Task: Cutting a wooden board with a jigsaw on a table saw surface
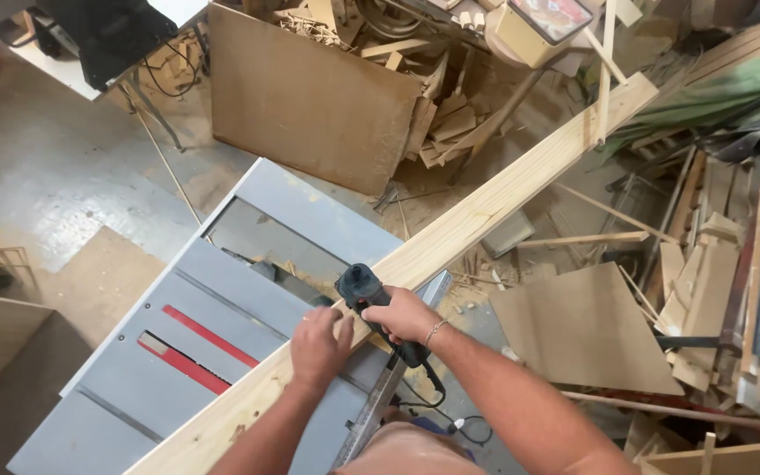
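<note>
- Down at the lower centre of the frame, a grey table saw point(222, 352) fills the bench area, its flat metal top carrying a red insert strip point(195, 347) toward the left.
- Across that top a long pale wooden plank point(450, 237) lies diagonally, running from the lower left edge up to the upper right of the frame.
- On the plank, near the middle of the frame, the left hand point(318, 347) lies flat with fingers spread, pressing on the wood and gripping nothing.
- Just beside it, the right hand point(408, 315) is wrapped firmly around the body of a dark power tool point(371, 303), whose rounded head rests against the plank's upper face.
- A black cord point(437, 400) trails from the tool toward the lower centre.
- Beyond the saw, the concrete floor point(54, 167) in the upper left is grey, scuffed and dusty.
- At the top centre a large brown board point(310, 97) stands on edge, with offcuts piled behind it.
- Along the right side, wood scraps point(697, 273), slats and a flat board lie in a loose heap.
</note>
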